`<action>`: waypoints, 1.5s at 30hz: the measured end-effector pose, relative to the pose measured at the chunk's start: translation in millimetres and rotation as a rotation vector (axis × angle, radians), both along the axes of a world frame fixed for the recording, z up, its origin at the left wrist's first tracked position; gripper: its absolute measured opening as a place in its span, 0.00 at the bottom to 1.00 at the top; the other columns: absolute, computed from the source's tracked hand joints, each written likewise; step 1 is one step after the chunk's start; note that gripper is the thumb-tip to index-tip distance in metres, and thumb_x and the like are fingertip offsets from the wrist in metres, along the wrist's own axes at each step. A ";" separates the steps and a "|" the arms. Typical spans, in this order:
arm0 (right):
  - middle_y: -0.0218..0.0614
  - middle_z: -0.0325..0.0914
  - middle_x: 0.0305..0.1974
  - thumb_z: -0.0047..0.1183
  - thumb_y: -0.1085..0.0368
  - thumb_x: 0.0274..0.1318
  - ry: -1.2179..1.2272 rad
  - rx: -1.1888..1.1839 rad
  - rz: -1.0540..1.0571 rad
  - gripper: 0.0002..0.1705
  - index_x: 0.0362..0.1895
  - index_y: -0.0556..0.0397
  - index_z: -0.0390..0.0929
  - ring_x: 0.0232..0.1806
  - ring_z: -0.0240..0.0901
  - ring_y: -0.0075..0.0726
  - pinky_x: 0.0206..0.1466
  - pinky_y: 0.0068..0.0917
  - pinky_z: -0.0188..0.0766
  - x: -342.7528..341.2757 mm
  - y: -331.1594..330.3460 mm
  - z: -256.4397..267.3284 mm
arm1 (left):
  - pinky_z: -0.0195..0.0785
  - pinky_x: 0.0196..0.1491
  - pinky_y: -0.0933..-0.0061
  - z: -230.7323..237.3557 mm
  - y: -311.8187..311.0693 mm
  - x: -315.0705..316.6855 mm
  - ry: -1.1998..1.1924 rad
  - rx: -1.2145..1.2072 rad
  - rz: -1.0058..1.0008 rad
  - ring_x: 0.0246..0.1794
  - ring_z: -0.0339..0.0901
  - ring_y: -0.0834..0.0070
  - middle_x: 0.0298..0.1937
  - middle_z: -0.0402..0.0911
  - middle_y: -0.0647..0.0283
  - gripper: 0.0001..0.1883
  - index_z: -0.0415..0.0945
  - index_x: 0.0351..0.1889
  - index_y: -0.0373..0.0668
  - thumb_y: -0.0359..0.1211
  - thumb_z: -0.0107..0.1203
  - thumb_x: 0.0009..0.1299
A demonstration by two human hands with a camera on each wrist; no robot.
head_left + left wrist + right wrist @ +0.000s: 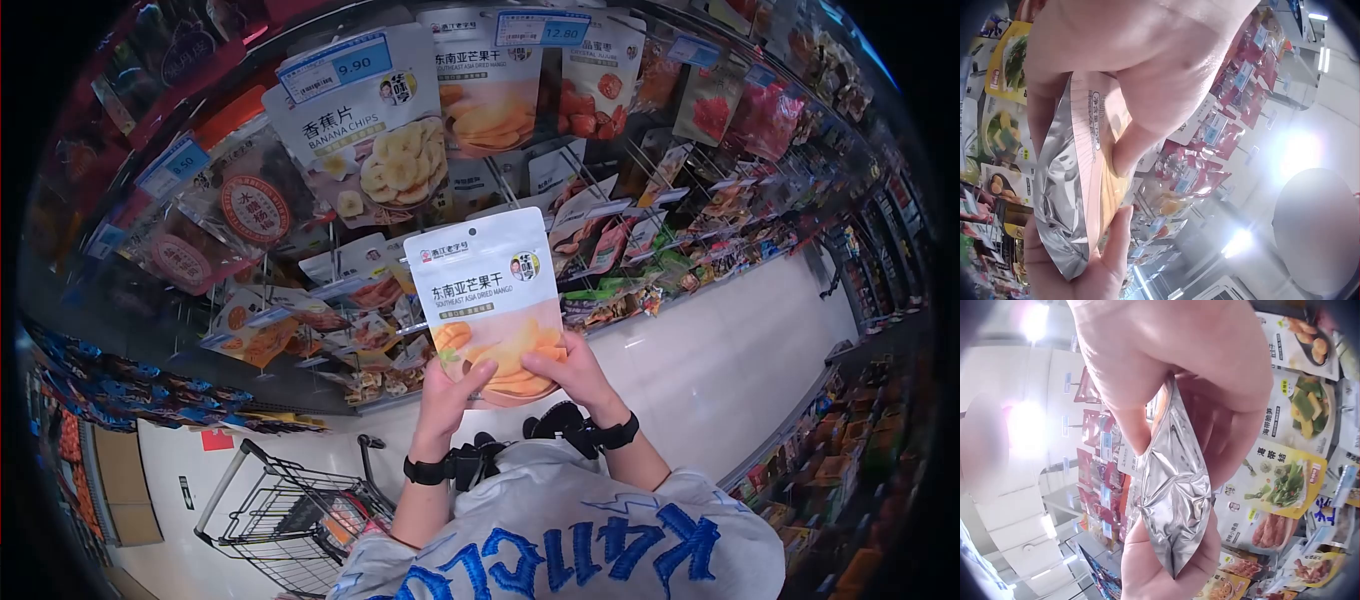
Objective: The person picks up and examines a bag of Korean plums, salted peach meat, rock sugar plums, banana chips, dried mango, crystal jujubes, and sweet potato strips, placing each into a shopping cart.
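The Southeast Asia dried mango pouch [490,265] was held upright before the person's chest, its printed front facing the person. The left hand [446,402] and right hand [582,378] gripped its lower sides, thumbs pressed on the front and fingers behind; its silver bottom [1179,494] showed underneath. Beyond it, a banana chips pouch [335,155] hung beside another dried mango pouch [490,95]. A shopping cart [223,486] stood on the floor [690,330], to the person's left.
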State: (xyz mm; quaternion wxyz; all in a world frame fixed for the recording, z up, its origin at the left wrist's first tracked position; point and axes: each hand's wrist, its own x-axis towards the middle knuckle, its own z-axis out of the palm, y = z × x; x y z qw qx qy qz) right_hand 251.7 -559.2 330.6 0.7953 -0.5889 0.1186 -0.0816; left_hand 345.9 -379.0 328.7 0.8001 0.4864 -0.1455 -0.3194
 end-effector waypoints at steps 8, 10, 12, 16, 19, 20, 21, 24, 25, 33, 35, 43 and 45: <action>0.34 0.82 0.47 0.63 0.68 0.57 0.025 -0.058 0.032 0.19 0.52 0.61 0.78 0.46 0.78 0.22 0.51 0.23 0.75 -10.6 -5.5 -8.2 | 0.74 0.52 0.73 11.8 -2.4 -7.8 -0.066 0.046 -0.055 0.50 0.79 0.74 0.53 0.80 0.58 0.21 0.70 0.58 0.32 0.26 0.60 0.67; 0.34 0.82 0.46 0.63 0.68 0.56 -0.001 -0.047 0.029 0.19 0.52 0.61 0.78 0.45 0.78 0.23 0.51 0.23 0.75 -13.2 -9.3 -4.7 | 0.74 0.52 0.73 11.2 -8.6 -12.8 -0.069 0.023 -0.032 0.50 0.80 0.73 0.53 0.80 0.57 0.22 0.69 0.58 0.32 0.25 0.61 0.66; 0.34 0.82 0.46 0.63 0.68 0.56 -0.041 -0.036 0.041 0.19 0.51 0.60 0.78 0.44 0.79 0.24 0.50 0.23 0.76 -14.4 -16.5 -1.1 | 0.72 0.55 0.72 11.6 -11.9 -17.1 -0.024 0.019 -0.027 0.51 0.78 0.74 0.52 0.80 0.59 0.23 0.69 0.58 0.31 0.25 0.62 0.66; 0.35 0.82 0.47 0.63 0.69 0.56 -0.030 -0.042 0.048 0.18 0.51 0.61 0.78 0.44 0.79 0.24 0.50 0.23 0.76 -24.8 -37.4 -0.1 | 0.70 0.57 0.72 11.5 -30.5 -28.7 -0.029 0.037 -0.005 0.54 0.76 0.74 0.55 0.78 0.58 0.27 0.67 0.60 0.33 0.26 0.64 0.64; 0.36 0.82 0.47 0.62 0.69 0.57 -0.026 0.010 0.037 0.17 0.50 0.62 0.78 0.45 0.79 0.25 0.50 0.23 0.76 -28.3 -49.3 -1.5 | 0.69 0.51 0.77 19.5 -45.3 -39.3 -0.165 -0.016 0.213 0.50 0.74 0.78 0.53 0.75 0.62 0.30 0.64 0.62 0.36 0.26 0.65 0.63; 0.37 0.82 0.46 0.62 0.70 0.57 -0.048 0.053 0.025 0.17 0.50 0.63 0.78 0.45 0.79 0.25 0.50 0.23 0.76 -29.3 -52.3 -4.8 | 0.67 0.48 0.78 16.3 -44.4 -41.9 -0.370 0.143 0.413 0.47 0.72 0.80 0.51 0.73 0.64 0.31 0.63 0.62 0.37 0.25 0.65 0.63; 0.38 0.82 0.46 0.62 0.70 0.57 -0.072 0.095 0.012 0.17 0.50 0.64 0.78 0.44 0.79 0.25 0.50 0.23 0.77 -29.7 -55.4 -7.3 | 0.65 0.45 0.80 14.4 -43.6 -44.3 -0.577 0.305 0.611 0.44 0.69 0.82 0.49 0.72 0.65 0.32 0.62 0.63 0.38 0.25 0.65 0.63; 0.38 0.82 0.46 0.61 0.69 0.58 -0.075 0.133 -0.015 0.18 0.51 0.64 0.77 0.44 0.79 0.25 0.49 0.22 0.77 -32.5 -59.8 -13.4 | 0.64 0.41 0.82 16.0 -39.3 -57.6 -0.586 0.367 0.508 0.39 0.66 0.83 0.43 0.70 0.68 0.30 0.65 0.61 0.39 0.25 0.65 0.62; 0.38 0.82 0.46 0.61 0.69 0.58 -0.072 0.142 -0.007 0.18 0.51 0.64 0.77 0.44 0.79 0.25 0.49 0.22 0.77 -33.8 -61.2 -14.3 | 0.64 0.42 0.83 17.9 -38.7 -62.2 -0.529 0.399 0.352 0.41 0.68 0.84 0.44 0.70 0.69 0.29 0.65 0.61 0.41 0.24 0.64 0.62; 0.43 0.68 0.65 0.57 0.68 0.62 -0.285 0.110 0.285 0.29 0.65 0.64 0.67 0.64 0.66 0.31 0.67 0.31 0.62 -41.2 -63.2 2.2 | 0.67 0.60 0.65 20.0 -70.5 -82.6 -0.425 0.086 0.221 0.63 0.70 0.67 0.63 0.71 0.56 0.37 0.60 0.68 0.39 0.33 0.66 0.63; 0.45 0.62 0.69 0.58 0.66 0.61 -0.292 0.015 0.334 0.31 0.67 0.59 0.67 0.68 0.62 0.34 0.69 0.33 0.60 -44.2 -68.6 6.0 | 0.67 0.60 0.66 12.8 -66.5 -85.3 -0.343 0.100 0.232 0.62 0.71 0.68 0.63 0.71 0.56 0.34 0.61 0.68 0.38 0.32 0.64 0.65; 0.40 0.71 0.60 0.62 0.66 0.56 -0.263 -0.426 -0.015 0.28 0.60 0.58 0.71 0.61 0.69 0.35 0.65 0.32 0.63 -39.6 -80.8 2.6 | 0.69 0.59 0.69 3.1 -57.7 -70.2 0.018 0.071 0.262 0.56 0.76 0.71 0.58 0.77 0.56 0.24 0.65 0.63 0.32 0.25 0.56 0.70; 0.42 0.67 0.62 0.63 0.67 0.56 -0.222 -0.182 -0.005 0.32 0.63 0.61 0.67 0.62 0.67 0.33 0.65 0.31 0.63 -36.9 -81.6 -1.8 | 0.68 0.59 0.70 4.2 -59.2 -67.9 0.006 0.044 0.272 0.56 0.76 0.72 0.58 0.77 0.56 0.23 0.66 0.62 0.33 0.26 0.57 0.70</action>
